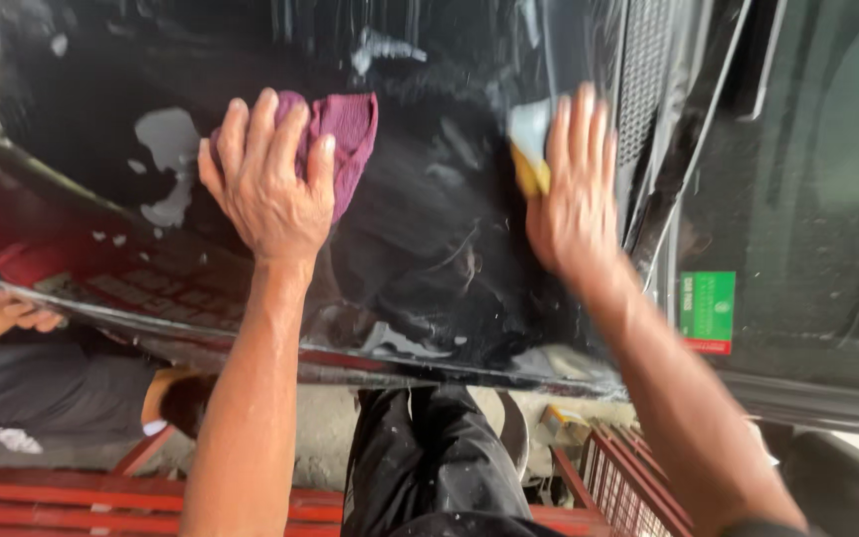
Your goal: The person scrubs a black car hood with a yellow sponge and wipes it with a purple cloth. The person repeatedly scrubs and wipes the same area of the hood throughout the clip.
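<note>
The black car body panel point(429, 249) fills the frame from 9 o'clock to 1 o'clock. It is glossy, wet-looking, and marked with pale patches of residue or foam, the largest at about 10 o'clock. A slotted grille strip point(643, 70) runs down the panel's 1 o'clock edge. At 3 o'clock lies dark glass carrying a green sticker point(708, 306).

The step in hand appears to be wiping the panel surface with both hands at once.

- Left hand point(268, 189): fingers spread and pressed flat on a purple cloth point(350, 134), which is pinned against the panel just above centre, toward 11 o'clock. The cloth is bunched, with its free corner showing past the fingertips.
- Right hand point(574, 204): flat against the panel at about 1 o'clock, holding a pale blue and yellow sponge point(529, 149) under the fingers (motion blur hides the exact grip).

The next move probably calls for even pressure and overlapping passes toward the remaining pale patches at 10 o'clock.

At 8 o'clock, another person's hand point(22, 316) rests near the panel's lower edge. Red metal framework point(72, 492) shows at 6 to 7 o'clock.
</note>
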